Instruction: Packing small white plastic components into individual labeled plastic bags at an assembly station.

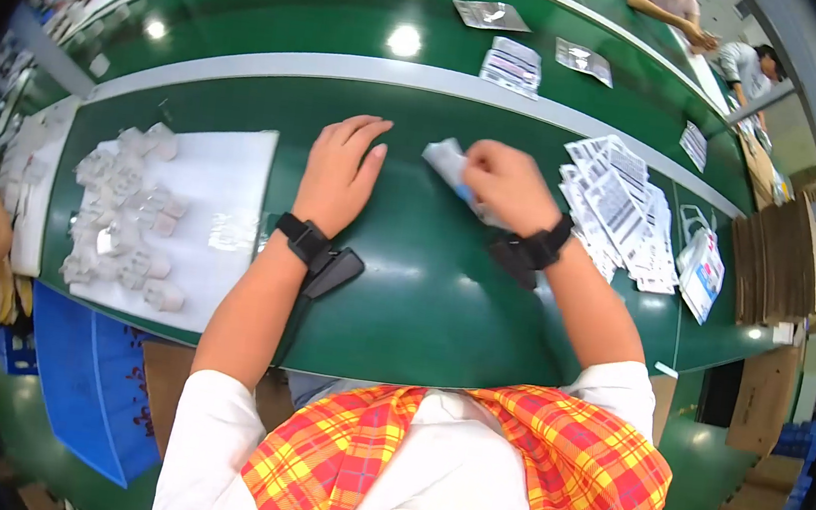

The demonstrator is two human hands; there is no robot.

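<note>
My right hand (pixel 502 180) is closed around a small clear plastic packet (pixel 447 163) with a blue edge, held just above the green table (pixel 423 297). My left hand (pixel 339 169) lies flat on the table, palm down, fingers spread, holding nothing, a short way left of the packet. Both wrists wear black straps with a small black unit. To the left of my left hand a white sheet (pixel 225 184) carries several small clear plastic parts (pixel 126 213).
A fanned pile of printed leaflets (pixel 620 209) lies right of my right hand, with a white-blue packet (pixel 703 274) and stacked brown cardboard (pixel 780 257) beyond. More packets (pixel 512 65) sit on the far conveyor. Other people work at the left edge and top right.
</note>
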